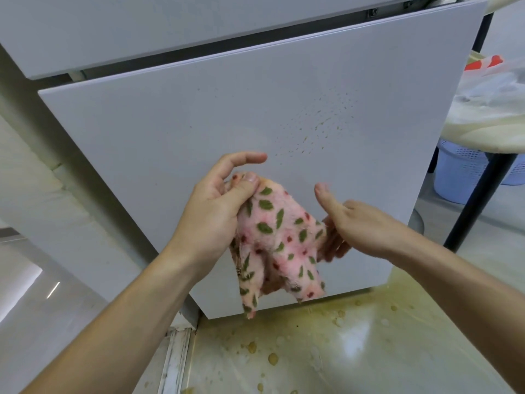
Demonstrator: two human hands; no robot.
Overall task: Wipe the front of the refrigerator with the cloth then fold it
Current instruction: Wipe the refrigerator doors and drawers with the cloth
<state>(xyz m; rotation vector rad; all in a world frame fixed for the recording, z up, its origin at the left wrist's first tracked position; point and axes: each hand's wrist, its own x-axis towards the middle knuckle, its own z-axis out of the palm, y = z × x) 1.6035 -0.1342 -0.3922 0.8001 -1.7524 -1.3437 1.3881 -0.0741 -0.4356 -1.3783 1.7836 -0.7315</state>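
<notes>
The white lower door of the refrigerator fills the middle of the view, with small yellowish droplets spattered on its upper right. In front of it hangs a pink cloth patterned with green leaves and red dots, bunched and drooping. My left hand pinches the cloth's top between thumb and fingers, the index finger sticking out. My right hand is at the cloth's right side with the thumb raised and its fingers behind the fabric; how they grip is hidden.
The floor below the door is wet with yellowish puddles and drops. A table with black legs stands at the right, plastic bags on top and a pale blue basket under it. A white wall runs along the left.
</notes>
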